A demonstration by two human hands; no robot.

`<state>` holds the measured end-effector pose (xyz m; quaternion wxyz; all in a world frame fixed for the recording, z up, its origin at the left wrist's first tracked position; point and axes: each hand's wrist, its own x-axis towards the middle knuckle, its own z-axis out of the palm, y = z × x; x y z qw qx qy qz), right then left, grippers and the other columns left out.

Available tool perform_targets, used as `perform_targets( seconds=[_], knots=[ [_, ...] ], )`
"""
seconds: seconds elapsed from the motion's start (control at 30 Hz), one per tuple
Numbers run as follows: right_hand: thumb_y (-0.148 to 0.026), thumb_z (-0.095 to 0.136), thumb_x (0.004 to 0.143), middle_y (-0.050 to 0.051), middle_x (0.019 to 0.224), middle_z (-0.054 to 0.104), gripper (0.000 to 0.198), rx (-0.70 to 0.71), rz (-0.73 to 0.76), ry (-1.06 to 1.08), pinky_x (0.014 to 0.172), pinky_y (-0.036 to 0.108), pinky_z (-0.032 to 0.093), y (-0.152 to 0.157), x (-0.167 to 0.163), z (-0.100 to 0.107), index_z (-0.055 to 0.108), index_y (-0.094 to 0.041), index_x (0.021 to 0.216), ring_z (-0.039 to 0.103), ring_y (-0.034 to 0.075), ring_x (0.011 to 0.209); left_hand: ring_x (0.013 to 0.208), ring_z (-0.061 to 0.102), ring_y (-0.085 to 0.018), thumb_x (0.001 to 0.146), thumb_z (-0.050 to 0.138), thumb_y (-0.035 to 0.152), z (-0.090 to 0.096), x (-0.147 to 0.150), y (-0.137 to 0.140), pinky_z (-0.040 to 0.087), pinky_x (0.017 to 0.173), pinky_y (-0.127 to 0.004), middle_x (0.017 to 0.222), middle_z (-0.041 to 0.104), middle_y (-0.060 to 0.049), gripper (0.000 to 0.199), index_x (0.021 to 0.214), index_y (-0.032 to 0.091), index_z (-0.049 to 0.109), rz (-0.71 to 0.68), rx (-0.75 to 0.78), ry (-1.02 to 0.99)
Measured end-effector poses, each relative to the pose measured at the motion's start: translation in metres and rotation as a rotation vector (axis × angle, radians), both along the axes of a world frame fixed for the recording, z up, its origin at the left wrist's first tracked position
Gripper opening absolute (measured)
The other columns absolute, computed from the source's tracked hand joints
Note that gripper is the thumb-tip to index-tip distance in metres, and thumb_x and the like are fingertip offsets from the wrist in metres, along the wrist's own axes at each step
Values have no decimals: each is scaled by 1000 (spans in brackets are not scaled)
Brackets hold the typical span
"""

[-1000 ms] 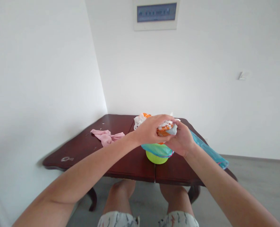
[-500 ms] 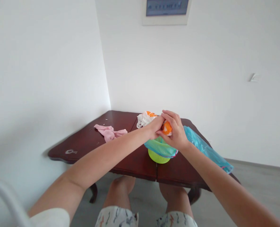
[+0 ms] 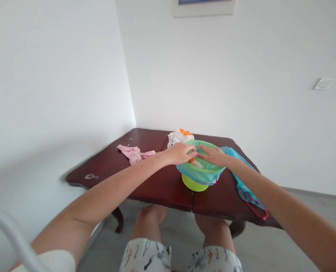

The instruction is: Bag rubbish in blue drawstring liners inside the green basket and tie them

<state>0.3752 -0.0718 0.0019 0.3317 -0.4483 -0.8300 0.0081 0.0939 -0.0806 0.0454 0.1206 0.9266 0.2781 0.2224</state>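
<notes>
A lime-green plastic basket [image 3: 194, 183] stands near the front of the table, with a translucent blue plastic bag [image 3: 202, 175] lining it and folded over its rim. Inside lies a crumpled orange-and-white plastic bag [image 3: 196, 163], partly hidden by my hands. Over the basket's left side, my left hand [image 3: 181, 153] is open, its fingers slightly bent and apart. From the right, my right hand [image 3: 213, 156] reaches over the opening with fingers stretched out and holds nothing. The fingertips of both hands come close together above the orange-and-white bag.
Behind the basket sits another white-and-orange plastic bag [image 3: 181, 136]. A pink cloth [image 3: 135, 155] lies to the left on the dark wooden table [image 3: 162, 189]. To the right, a blue bag with red drawstrings [image 3: 245, 185] hangs towards the edge. A small clear item [image 3: 91, 176] rests at far left.
The orange-and-white bag, squeezed between both hands above the basket before, now lies in it. My hands have lowered, parted and let go. The view has tilted down slightly.
</notes>
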Motion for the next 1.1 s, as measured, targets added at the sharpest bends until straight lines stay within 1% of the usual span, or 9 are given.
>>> perform_targets(
  seconds=[0.17,0.3,0.37,0.47,0.57,0.67,0.77,0.93,1.1],
  knots=[
    [-60,59,115,7,124,91,42,-70,23,45,108,53,67,-11,23,5,88,-32,124,85,32,113,114,84,-32,121,55,59,-12,-17,4,50,129,-53,113,91,-9,49,107,25,87,-130,-4,108],
    [-50,56,116,12,129,87,37,24,-99,185,118,57,61,-34,46,-3,84,-27,123,80,34,125,145,76,-37,117,65,62,-24,-36,8,43,139,-60,151,83,-16,46,139,25,84,-184,86,-13],
    [-49,55,117,14,131,85,36,102,-199,354,116,56,62,-49,56,-23,81,-27,127,79,33,125,168,59,-42,104,84,69,-37,-49,10,39,144,-62,178,63,-22,76,165,25,69,-207,157,-87],
    [-48,53,119,14,127,82,32,260,-372,602,109,57,65,-79,63,-71,74,-27,130,79,33,117,179,43,-47,88,103,68,-71,-70,13,37,147,-69,192,42,-28,119,183,25,46,-181,257,-108],
    [-41,53,117,15,127,77,23,343,-427,620,108,64,65,-110,54,-123,69,-28,126,77,36,119,178,47,-42,102,95,51,-117,-83,11,46,141,-70,189,45,-28,95,179,26,46,-64,370,-154],
    [-32,65,110,16,131,77,15,348,-359,528,113,69,64,-133,34,-160,71,-30,123,76,39,128,166,61,-37,112,82,36,-158,-82,6,55,133,-63,174,62,-24,56,162,24,60,95,491,-272],
    [-24,72,105,18,144,76,36,350,-312,344,114,72,64,-137,17,-176,73,-32,141,75,41,134,138,75,-33,113,78,31,-181,-71,0,61,119,-56,142,80,-16,26,138,26,75,221,509,-284],
    [-21,72,105,13,123,77,28,342,-343,258,98,65,69,-123,13,-171,78,-31,130,79,37,112,105,76,-29,114,73,29,-177,-53,-3,60,102,-50,108,81,-10,13,118,28,85,220,459,-203],
    [-22,67,108,16,138,76,17,385,-286,319,107,66,69,-122,23,-164,73,-31,121,79,39,129,123,77,-30,118,63,30,-162,-58,-7,61,112,-51,127,82,-13,17,115,27,80,176,386,-268]
  ],
)
